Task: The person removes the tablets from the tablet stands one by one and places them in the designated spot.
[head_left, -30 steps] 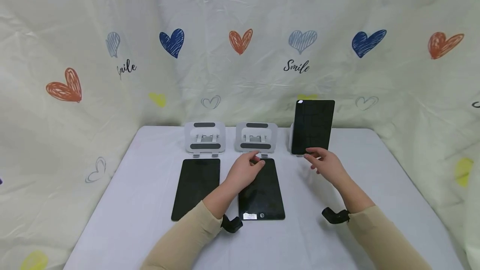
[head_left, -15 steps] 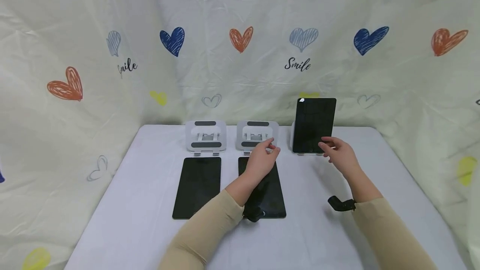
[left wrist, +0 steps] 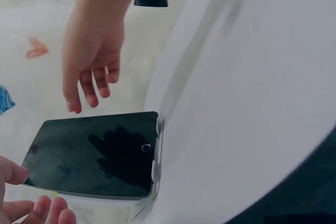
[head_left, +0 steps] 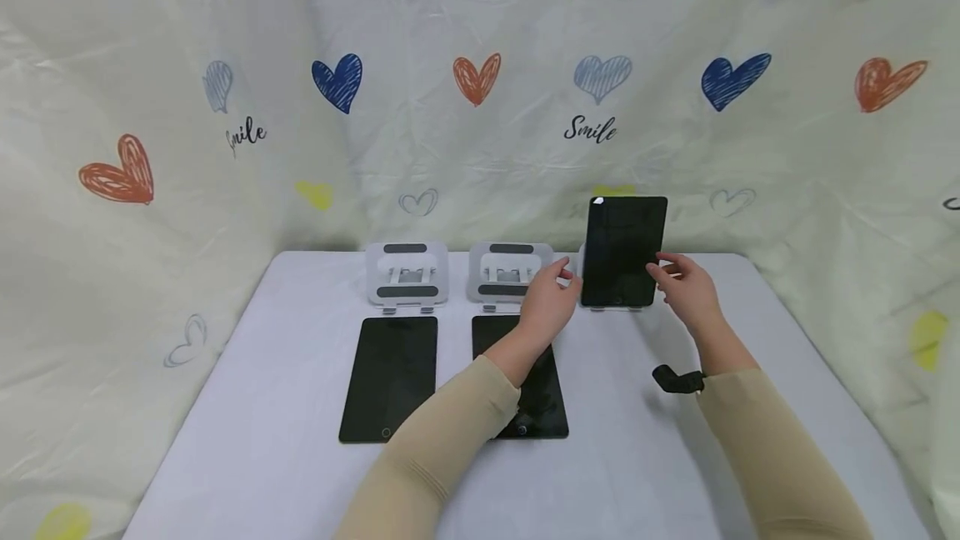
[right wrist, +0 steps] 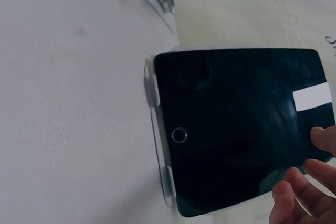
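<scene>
A black tablet [head_left: 624,252] leans upright on the right-hand stand, its bottom edge behind the stand's small front clips [right wrist: 152,90]. My left hand [head_left: 551,298] is beside the tablet's left edge, thumb and fingers spread apart; in the left wrist view its thumb [left wrist: 16,174] is right by the tablet's corner. On the other side, my right hand [head_left: 686,290] has its thumb in front of the right edge, fingers loosely bent along the side. A visible gap separates its fingertips [left wrist: 92,100] from the tablet in the left wrist view.
Two grey-white folding stands, one at left [head_left: 407,273] and one in the middle [head_left: 510,269], are at the table's back. Before them lie two black tablets, the left one [head_left: 390,373] and the middle one [head_left: 551,407], partly under my left arm. A heart-printed curtain [head_left: 420,148] hangs behind.
My left hand has moved right and away from me, from over the middle tablet to the standing tablet's left edge. My right hand has shifted up and right, from its lower front to its right edge.
</scene>
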Demonstrator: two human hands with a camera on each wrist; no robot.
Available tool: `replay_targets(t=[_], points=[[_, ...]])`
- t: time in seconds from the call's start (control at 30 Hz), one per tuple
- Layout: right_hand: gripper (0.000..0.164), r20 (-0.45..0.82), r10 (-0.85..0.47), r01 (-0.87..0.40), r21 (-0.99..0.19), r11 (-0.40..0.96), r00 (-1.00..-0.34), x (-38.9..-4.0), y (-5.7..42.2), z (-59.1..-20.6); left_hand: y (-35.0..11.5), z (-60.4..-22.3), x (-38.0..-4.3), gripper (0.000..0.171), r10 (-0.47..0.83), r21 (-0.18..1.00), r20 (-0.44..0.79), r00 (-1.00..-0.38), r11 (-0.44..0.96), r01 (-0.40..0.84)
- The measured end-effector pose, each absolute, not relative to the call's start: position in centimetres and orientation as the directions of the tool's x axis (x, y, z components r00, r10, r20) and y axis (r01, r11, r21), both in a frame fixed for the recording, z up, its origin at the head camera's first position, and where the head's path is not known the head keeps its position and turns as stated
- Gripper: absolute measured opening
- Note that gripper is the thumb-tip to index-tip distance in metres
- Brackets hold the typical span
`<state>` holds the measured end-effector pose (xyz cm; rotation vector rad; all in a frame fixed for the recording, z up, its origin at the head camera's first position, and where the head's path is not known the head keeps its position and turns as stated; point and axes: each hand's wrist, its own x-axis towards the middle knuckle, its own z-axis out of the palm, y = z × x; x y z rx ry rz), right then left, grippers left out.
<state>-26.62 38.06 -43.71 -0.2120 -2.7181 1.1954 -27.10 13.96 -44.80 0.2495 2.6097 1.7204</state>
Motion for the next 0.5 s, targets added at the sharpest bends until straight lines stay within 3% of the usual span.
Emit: replay_targets(t=[0.5], points=[[0.066, 0.143, 0.239, 0.083, -0.670, 0.738, -0.960, -29.3, 38.9, -43.9, 17.1, -43.7, -30.4, 0.050, 0.153, 0.887, 0.074, -0.985, 0.442, 0.135]])
